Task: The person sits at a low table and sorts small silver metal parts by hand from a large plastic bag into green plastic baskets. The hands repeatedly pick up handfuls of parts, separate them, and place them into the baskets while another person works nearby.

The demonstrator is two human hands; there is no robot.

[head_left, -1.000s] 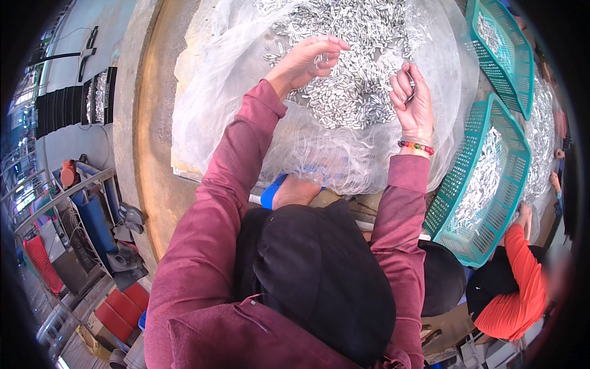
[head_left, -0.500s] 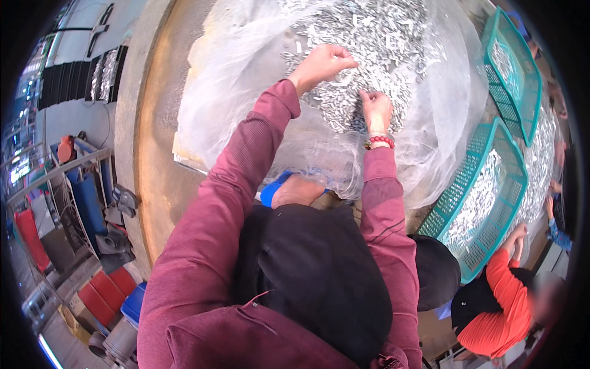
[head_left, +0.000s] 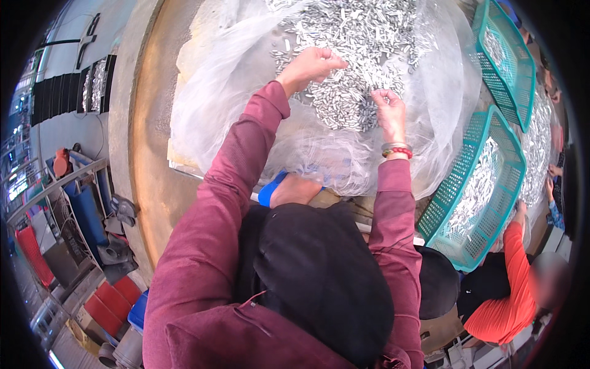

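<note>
A heap of small, silvery, narrow pieces (head_left: 338, 101) lies on a sheet of white mesh netting (head_left: 442, 111) in front of me; they look like tiny fish, but I cannot be sure. Over the left side of the heap is my left hand (head_left: 309, 67), its thumb and fingertips pinched together. My right hand (head_left: 391, 115), with red beads at the wrist, hovers at the heap's right edge, thumb and forefinger also closed. Whatever either pinch holds is too small to make out.
Two green plastic baskets (head_left: 448, 190) with similar silvery pieces stand to the right. Beyond them, a person in an orange top (head_left: 507, 301) reaches toward another silvery spread (head_left: 538, 147). A concrete ledge (head_left: 126, 123) runs along the left, with a rack of shoes (head_left: 114, 246) past it.
My right hand has shifted right, toward the heap's edge. The left stays over the heap, still pinched. The person in orange has stretched an arm farther forward. The whole view has shifted slightly.
</note>
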